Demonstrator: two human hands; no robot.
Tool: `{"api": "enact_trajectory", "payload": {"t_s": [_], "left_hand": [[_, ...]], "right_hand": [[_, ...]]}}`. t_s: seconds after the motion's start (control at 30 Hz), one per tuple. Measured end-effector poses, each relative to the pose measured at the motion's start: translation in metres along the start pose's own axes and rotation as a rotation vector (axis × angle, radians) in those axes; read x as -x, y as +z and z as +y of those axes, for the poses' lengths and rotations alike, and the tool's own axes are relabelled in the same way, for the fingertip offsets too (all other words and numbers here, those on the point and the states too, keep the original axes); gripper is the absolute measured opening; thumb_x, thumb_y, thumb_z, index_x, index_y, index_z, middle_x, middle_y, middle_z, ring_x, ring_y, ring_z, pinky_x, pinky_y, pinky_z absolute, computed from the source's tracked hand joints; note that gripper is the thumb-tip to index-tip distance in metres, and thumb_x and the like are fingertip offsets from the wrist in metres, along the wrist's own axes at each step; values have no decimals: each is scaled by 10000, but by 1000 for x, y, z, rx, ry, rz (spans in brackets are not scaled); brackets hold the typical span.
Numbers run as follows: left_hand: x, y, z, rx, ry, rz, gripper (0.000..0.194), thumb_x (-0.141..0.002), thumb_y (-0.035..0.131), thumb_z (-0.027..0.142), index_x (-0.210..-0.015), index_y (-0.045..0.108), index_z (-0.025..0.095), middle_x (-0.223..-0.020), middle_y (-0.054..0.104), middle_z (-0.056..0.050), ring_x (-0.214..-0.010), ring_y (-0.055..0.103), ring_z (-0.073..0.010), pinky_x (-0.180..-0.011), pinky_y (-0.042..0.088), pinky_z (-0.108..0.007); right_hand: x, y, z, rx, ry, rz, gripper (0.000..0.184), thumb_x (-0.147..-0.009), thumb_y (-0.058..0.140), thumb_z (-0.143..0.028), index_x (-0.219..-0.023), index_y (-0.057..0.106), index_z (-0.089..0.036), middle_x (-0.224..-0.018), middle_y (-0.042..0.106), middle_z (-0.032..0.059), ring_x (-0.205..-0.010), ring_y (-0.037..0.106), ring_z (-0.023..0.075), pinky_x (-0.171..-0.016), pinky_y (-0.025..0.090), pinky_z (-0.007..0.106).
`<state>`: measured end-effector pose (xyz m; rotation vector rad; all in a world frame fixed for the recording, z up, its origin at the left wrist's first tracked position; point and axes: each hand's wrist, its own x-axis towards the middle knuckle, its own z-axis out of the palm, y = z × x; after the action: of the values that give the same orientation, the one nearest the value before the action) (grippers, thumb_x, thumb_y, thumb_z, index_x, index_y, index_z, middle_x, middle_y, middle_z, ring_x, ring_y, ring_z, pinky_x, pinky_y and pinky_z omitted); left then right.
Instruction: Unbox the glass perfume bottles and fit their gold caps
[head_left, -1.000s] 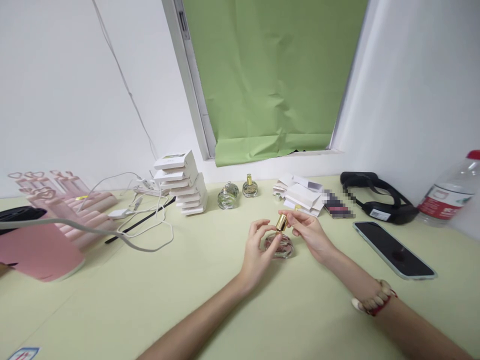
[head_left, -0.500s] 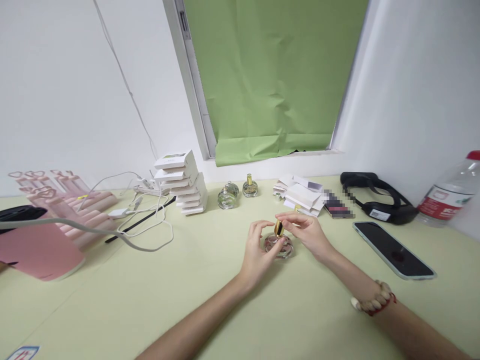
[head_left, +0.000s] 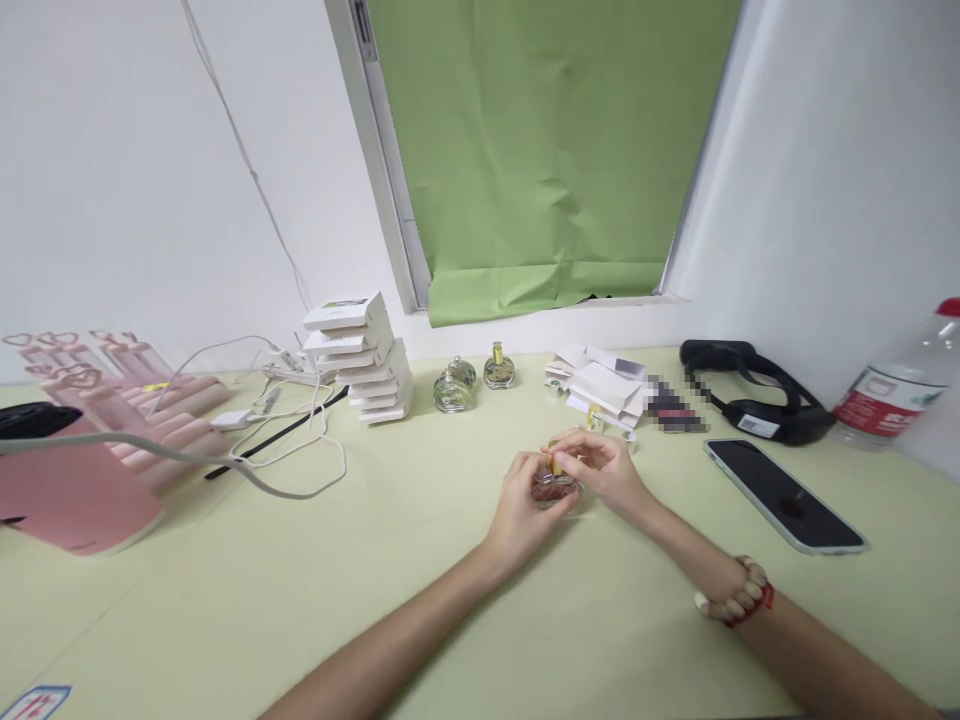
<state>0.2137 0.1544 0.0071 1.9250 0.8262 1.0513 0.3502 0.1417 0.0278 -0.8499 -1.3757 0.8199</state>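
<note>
A glass perfume bottle [head_left: 553, 491] with pinkish contents stands on the table in front of me. My left hand [head_left: 523, 510] wraps round its body, the thumb along the near side. Pinched between the fingertips of my right hand [head_left: 606, 468] is the gold cap [head_left: 554, 462] at the bottle's neck; whether it is seated there I cannot tell. A gold piece [head_left: 593, 415] and a small silvery piece [head_left: 629, 437] lie just beyond my right hand. Farther back stand a bottle with a gold neck [head_left: 499, 368] and two rounded bottles, one a greenish glass bottle [head_left: 453, 392].
Stacked white boxes [head_left: 373, 370] stand at the back left, near white cables [head_left: 322, 440] and pink tubes [head_left: 172, 432]. Flattened white cartons [head_left: 606, 385] lie behind my right hand. To the right are a phone [head_left: 784, 497], a black headset [head_left: 772, 405] and a water bottle [head_left: 889, 385].
My left hand has closed lower round the bottle's body. My right fingers have come down a little with the gold cap. The view has shifted slightly.
</note>
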Motion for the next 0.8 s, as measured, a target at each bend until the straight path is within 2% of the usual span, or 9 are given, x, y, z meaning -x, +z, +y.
{"api": "enact_trajectory", "payload": {"t_s": [0.1,0.2,0.33,0.43,0.57,0.67,0.73,0.8], "left_hand": [[-1,1,-1,-23,-5,3,215,-706,635,259,-887,538,196,-902,467,-25,-832,506,-144,-645,484,-247],[0,1,-2,-13,-19,1,234,-719,622,280,-919,534,197,-897,470,-26,-839,508,-148,-649,486,-252],[1,1,-4,-17,-4,13,256,-730,607,299,-957,539,201,-915,493,-34,-862,522,-159,-674,491,-266],[1,1,-8,-40,3,30,306,-711,625,306,-987,545,203,-923,523,-41,-878,534,-171,-690,489,-276],[1,1,-8,38,-33,40,337,-668,660,270,-973,540,192,-930,554,-41,-861,559,-166,-711,489,-283],[0,1,-4,228,-125,51,358,-619,697,238,-920,511,178,-885,567,-26,-812,583,-158,-700,499,-289],[0,1,-1,340,-176,80,399,-579,725,229,-898,492,178,-861,575,-17,-781,595,-157,-695,503,-296],[0,-1,0,359,-185,144,427,-546,745,225,-885,489,179,-863,577,-16,-773,600,-158,-706,501,-302]], "right_hand": [[0,0,-1,-28,27,-1,158,-691,647,-344,-695,664,-186,-790,664,52,-614,570,122,-505,435,229],[-1,0,-5,-34,66,-21,192,-699,633,-361,-679,659,-172,-711,639,23,-457,468,68,-424,365,208],[-1,1,-9,-8,97,-33,252,-746,567,-391,-673,642,-162,-619,592,-1,-395,373,49,-396,308,206],[-1,4,-9,9,96,-27,275,-764,536,-403,-645,603,-164,-641,596,4,-408,369,56,-411,318,213],[3,7,-6,42,76,-39,232,-781,529,-375,-657,542,-179,-662,582,2,-505,449,93,-495,373,226],[8,6,-5,91,46,-83,155,-804,508,-341,-774,542,-192,-766,592,11,-633,504,124,-596,403,243],[11,6,-4,95,33,-115,168,-830,460,-346,-862,543,-204,-837,586,16,-679,509,133,-628,408,248],[13,6,-2,93,44,-122,214,-839,436,-358,-968,530,-216,-912,576,23,-701,508,137,-617,409,243]]}}
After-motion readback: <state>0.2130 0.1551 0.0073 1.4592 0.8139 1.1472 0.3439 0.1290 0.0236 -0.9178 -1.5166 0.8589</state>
